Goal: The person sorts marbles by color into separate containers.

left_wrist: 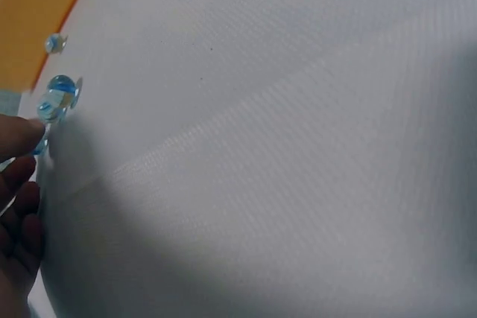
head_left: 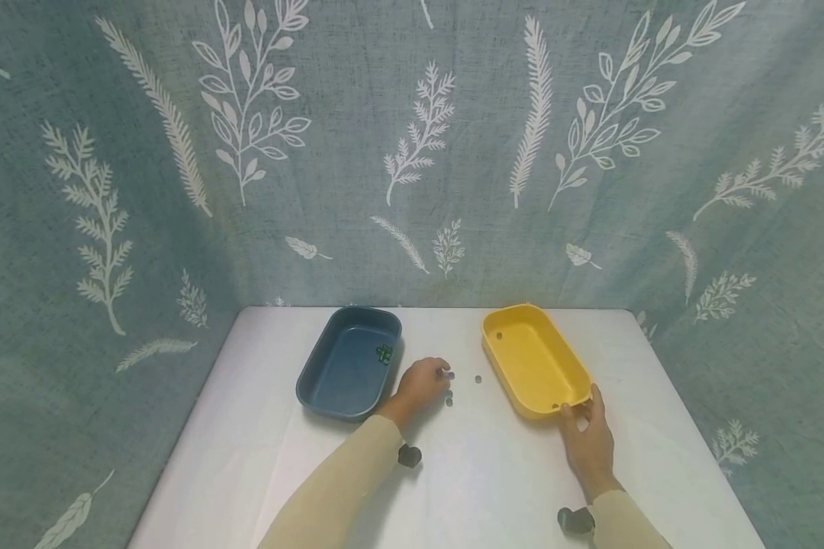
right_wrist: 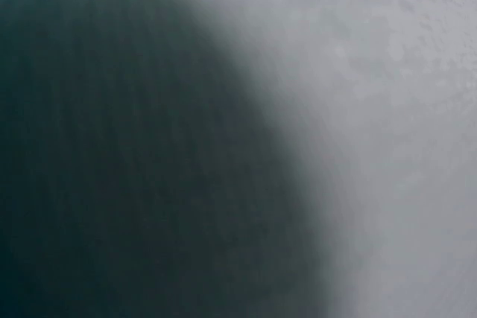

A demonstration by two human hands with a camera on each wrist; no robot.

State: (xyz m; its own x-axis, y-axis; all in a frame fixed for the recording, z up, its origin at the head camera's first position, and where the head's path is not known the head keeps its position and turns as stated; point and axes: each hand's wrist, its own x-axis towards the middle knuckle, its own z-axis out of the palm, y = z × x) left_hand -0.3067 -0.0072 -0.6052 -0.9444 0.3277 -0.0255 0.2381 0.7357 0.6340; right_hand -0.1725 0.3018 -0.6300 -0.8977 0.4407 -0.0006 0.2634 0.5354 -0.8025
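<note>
My left hand (head_left: pixel 423 383) is on the white table between the two bins. Its thumb and fingers pinch a small clear-blue glass marble (left_wrist: pixel 41 144) at their tips. Close by lie two more marbles (head_left: pixel 449 398), and another marble (head_left: pixel 478 379) sits nearer the yellow bin. At the near right corner, my right hand (head_left: pixel 588 442) grips the rim of the yellow bin (head_left: pixel 537 366), thumb on the near side, fingers round the corner. Inside that bin are a marble (head_left: pixel 499 335) at the far left and one at the near end. The right wrist view shows only blurred dark and pale surfaces.
A dark blue bin (head_left: pixel 343 370) stands left of my left hand, with several green marbles (head_left: pixel 384 353) by its right wall. Patterned green-grey cloth (head_left: pixel 357 152) hangs behind and along both sides of the white table (head_left: pixel 494 488).
</note>
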